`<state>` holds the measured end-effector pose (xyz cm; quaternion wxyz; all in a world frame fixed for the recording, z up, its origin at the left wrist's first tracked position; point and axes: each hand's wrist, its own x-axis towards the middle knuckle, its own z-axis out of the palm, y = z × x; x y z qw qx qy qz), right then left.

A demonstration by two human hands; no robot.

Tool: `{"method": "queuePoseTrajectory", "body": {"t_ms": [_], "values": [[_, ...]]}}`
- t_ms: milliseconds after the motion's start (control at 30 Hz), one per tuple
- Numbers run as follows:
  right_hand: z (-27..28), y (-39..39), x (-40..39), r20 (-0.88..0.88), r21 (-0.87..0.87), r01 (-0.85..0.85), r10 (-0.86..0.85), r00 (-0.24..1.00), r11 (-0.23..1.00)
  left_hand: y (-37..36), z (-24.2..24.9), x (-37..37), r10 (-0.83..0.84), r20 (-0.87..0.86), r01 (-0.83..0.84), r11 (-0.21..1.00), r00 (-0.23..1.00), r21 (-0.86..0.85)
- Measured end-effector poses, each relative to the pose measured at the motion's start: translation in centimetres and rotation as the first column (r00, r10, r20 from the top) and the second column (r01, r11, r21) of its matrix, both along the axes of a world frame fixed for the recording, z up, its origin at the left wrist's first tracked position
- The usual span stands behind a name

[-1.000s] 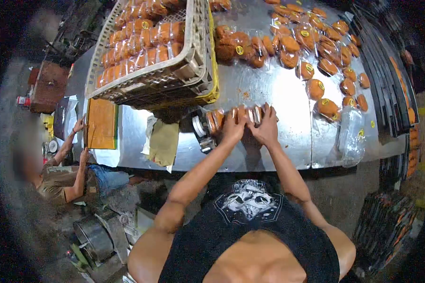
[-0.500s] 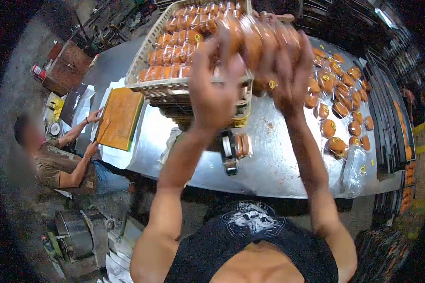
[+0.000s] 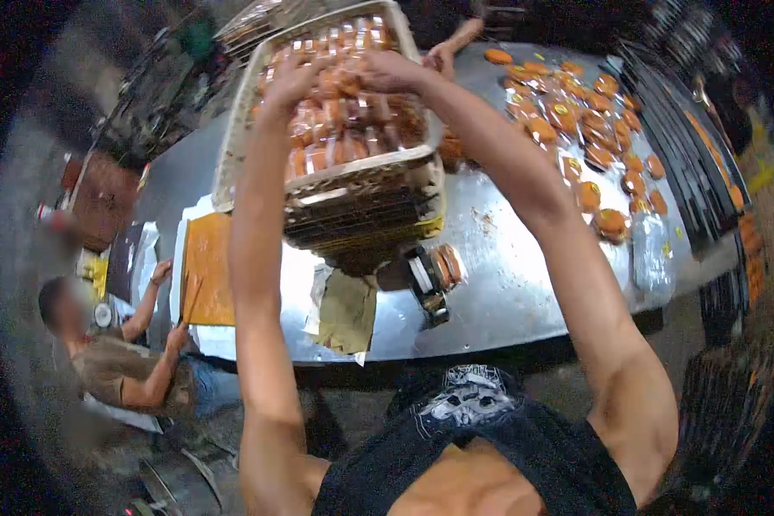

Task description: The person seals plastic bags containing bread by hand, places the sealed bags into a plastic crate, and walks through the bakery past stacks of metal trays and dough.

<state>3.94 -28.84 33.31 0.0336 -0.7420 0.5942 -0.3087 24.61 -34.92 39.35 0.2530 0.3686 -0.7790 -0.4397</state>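
One bare L hand [image 3: 292,84] & one bare R hand [image 3: 393,70], both curved inward but blurred (can't tell if gripping), flank clear-wrapped orange-brown buns [image 3: 342,84] w/in off-white rect. plastic crate [image 3: 365,171] over shiny silver metal table [image 3: 512,297].

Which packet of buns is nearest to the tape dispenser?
The packet just right of the black tape dispenser; other packets are in the pale crate or farther away on the table.
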Motion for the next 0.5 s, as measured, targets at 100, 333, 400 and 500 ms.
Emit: {"method": "queuePoseTrajectory", "body": {"t_ms": [100,333,400,500], "values": [[-0.4,8.5,1.4,0.305,-0.321,0.032,0.071,0.950,0.947,10.3,2.6,2.5,-0.225,-0.199,0.162,0.943,0.954,-0.290],[-17.2,35.4,-6.1,0.412,-0.008,0.699,-0.635,0.653,0.715,30.2,-10.7,3.4,-0.490,-0.484,0.529,0.846,0.725,-0.064],[-24.6,42.5,-13.0,-0.012,0.161,0.880,-0.890,0.455,0.447,33.6,-15.7,1.4,-0.544,-0.175,0.561,0.825,0.821,0.071],[-25.8,50.0,-17.6,-0.532,0.023,0.991,-0.837,0.126,0.134,38.3,-20.6,-1.4,-0.464,-0.115,0.450,0.718,0.878,0.531]]}}
